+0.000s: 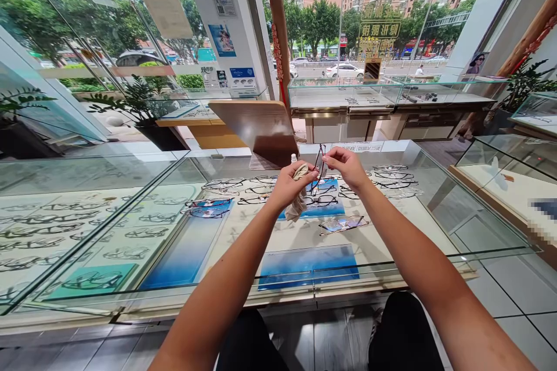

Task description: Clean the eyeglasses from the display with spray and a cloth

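a thin dark-framed pair of glasses (321,168) is up in the air between the two hands, above the glass tabletop (429,229), turned nearly edge-on. the right hand (348,167) has its thumb and fingertips pinched on the near right side of it; the left hand (292,184) is closed around a pale cloth (296,208), its thumb and finger reaching to the frame's left side. whether bare fingers or cloth touch the lens there i cannot tell.

the pair should be very light, with a slim frame that likely flexes if twisted and lenses that are smooth, slippery and easily smudged or scratched. best taken by the rim or bridge, lightly, with no pull on the temples. the cloth looks soft and limp, hanging in folds below the left hand.
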`<state>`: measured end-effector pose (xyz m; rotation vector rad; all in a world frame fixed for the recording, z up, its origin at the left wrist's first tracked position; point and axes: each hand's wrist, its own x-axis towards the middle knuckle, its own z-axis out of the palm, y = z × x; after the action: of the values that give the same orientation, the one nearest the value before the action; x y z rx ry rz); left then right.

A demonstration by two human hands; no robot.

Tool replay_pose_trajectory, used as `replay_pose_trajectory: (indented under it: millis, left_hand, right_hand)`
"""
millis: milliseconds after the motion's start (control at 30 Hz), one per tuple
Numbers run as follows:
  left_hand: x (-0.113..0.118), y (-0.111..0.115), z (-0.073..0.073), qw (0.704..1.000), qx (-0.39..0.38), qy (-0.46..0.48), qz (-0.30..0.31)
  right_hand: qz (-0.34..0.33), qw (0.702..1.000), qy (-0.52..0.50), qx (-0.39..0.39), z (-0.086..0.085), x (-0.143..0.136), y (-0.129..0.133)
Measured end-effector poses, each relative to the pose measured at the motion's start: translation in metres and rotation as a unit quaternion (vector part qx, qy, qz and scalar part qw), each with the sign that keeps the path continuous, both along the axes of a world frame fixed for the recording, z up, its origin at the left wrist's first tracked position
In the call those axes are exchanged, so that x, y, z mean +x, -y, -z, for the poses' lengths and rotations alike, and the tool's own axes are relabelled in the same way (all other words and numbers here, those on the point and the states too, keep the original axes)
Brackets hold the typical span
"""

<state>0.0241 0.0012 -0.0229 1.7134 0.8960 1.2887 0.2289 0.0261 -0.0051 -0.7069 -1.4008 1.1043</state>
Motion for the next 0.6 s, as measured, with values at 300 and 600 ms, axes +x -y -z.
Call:
replay_pose_trajectory:
  millis: [300,600]
  left_hand:
    - [-0.004,-0.006,0.001,0.999,0.031,-0.002,-0.04]
    - [-0.007,-0.011,0.003,0.998,0.018,0.026,-0.059]
  right_hand:
    - [-0.018,1.0,0.011,0.003,-0.001,0.003,0.0]
    - [0.023,0.998,0.047,0.035,-0.002,0.01,-0.002]
